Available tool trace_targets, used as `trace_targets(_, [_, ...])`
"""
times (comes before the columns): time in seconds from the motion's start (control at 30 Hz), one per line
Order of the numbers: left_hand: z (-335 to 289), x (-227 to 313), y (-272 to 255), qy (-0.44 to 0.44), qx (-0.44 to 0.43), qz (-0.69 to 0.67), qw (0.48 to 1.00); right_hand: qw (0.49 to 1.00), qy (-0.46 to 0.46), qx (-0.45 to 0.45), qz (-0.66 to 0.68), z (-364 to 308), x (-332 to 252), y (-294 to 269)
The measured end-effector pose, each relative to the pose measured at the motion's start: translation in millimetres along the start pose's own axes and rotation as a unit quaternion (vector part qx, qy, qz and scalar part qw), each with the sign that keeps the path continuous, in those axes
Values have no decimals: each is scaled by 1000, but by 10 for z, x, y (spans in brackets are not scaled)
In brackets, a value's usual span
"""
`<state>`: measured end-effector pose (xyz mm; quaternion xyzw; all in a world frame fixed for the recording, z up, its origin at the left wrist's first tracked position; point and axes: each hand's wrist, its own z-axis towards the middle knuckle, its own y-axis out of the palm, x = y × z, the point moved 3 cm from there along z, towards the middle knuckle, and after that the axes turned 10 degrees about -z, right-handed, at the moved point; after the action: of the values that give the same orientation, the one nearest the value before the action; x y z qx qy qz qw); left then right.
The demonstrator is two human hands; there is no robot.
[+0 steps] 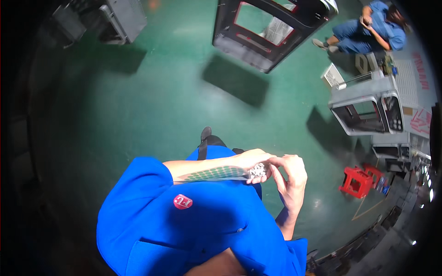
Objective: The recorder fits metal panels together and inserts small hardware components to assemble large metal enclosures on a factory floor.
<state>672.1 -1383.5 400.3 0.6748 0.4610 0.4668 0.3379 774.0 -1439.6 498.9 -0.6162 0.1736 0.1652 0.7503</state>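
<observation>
Landmark for all positions: the cluster of small white pieces [259,170]. The cluster lies in the left hand [251,159], in front of the wearer's blue jacket [221,204]. The left hand is cupped, fingers curled beneath the pieces. The right hand [292,174] is immediately to the right of the cluster, thumb and forefinger bent toward its edge; whether anything is pinched between them cannot be told.

A clear strip with green dots [214,173] lies along the left forearm, extending leftward from the cluster; its right end meets the pieces. Whether the pieces sit inside it cannot be determined.

Surroundings: green floor [156,101] extends beyond the cluster. Ahead of it, well apart, stands a large black housing [246,51] with a red-edged opening. Ahead and to the right is a grey housing [361,95], with a seated person [386,30] in blue farther beyond. A red stool [353,181] stands well to the right of the cluster.
</observation>
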Motion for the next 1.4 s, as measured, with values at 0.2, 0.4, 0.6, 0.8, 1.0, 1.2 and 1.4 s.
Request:
trace_targets(0.2, [991,-465,592,-24,-2,32,999,992,92,74,51,-702,870,-776])
trace_targets(0.4, [2441,-645,959,-99,-2,-67,993,949,258,77,162,-1344,2297,-1339])
trace_targets(0.6, [3107,-943,1016,-98,19,-174,980,943,276,72,173,-1970,3092,-1440])
trace_targets(0.8, [3352,-740,1265,-29,74,-165,983,937,249,69,237,-1941,3558,-1462])
trace_targets(1.0, [3504,-425,1032,27,86,-187,978,908,264,43,321,-1574,4053,-1287])
trace_targets(1.2, [3845,38,689,43,59,-205,976,884,306,116,334,-850,4989,-1156])
trace_targets(1.4, [3972,674,509,36,56,-272,960,961,179,211,29,288,5557,-1612])
